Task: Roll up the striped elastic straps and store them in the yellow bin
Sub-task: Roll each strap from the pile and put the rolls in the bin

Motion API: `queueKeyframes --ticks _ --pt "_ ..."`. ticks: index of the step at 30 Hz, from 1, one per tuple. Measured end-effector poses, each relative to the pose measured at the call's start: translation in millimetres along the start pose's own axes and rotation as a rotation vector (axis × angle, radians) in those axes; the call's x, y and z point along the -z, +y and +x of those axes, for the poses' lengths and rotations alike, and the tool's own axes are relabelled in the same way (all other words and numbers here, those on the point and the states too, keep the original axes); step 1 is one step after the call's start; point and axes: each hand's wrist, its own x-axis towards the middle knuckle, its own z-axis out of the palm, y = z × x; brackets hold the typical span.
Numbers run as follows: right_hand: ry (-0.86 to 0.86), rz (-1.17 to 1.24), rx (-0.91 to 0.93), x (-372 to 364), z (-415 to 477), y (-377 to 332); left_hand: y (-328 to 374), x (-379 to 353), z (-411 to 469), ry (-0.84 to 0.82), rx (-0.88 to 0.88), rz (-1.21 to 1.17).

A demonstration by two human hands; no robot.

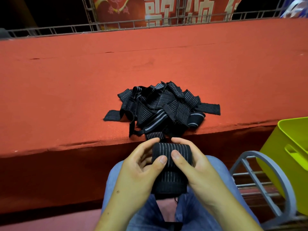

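Both hands over a person's lap, left hand [138,165] and right hand [198,165] each in a closed grip on a half-rolled striped strap [171,152], loose strap pile [160,105] on the red tabletop [66,80] just beyond, yellow bin [290,157] near right

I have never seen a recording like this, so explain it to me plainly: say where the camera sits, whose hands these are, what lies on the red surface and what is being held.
There is no machine here. A person wears one camera on the head, and it looks down at their own two bare hands. The left hand and the right hand together grip a black striped elastic strap. It is partly rolled, and its loose end hangs down over the jeans. Ahead, on the red cloth-covered table, lies a tangled pile of the same straps. At the right, the yellow bin sits on a grey metal rack.
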Motion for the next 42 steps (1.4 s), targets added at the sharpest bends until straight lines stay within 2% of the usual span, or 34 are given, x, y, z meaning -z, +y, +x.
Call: queueKeyframes --ticks 15,19,25,42 --pt "-0.022 0.09 -0.093 -3.5 1.0 -1.8 1.4 -1.0 -1.6 -0.023 -0.043 -0.084" --pt "0.003 0.174 -0.112 -6.1 -0.3 -5.3 -0.3 -0.6 -0.6 -0.026 -0.078 -0.06" --pt "0.025 0.173 -0.159 -5.3 -1.9 -10.8 -5.5 1.3 0.0 -0.065 -0.082 -0.037" --pt "0.027 0.164 -0.096 -1.3 -0.7 -9.7 7.9 -2.0 -4.0 -0.097 -0.025 0.038"
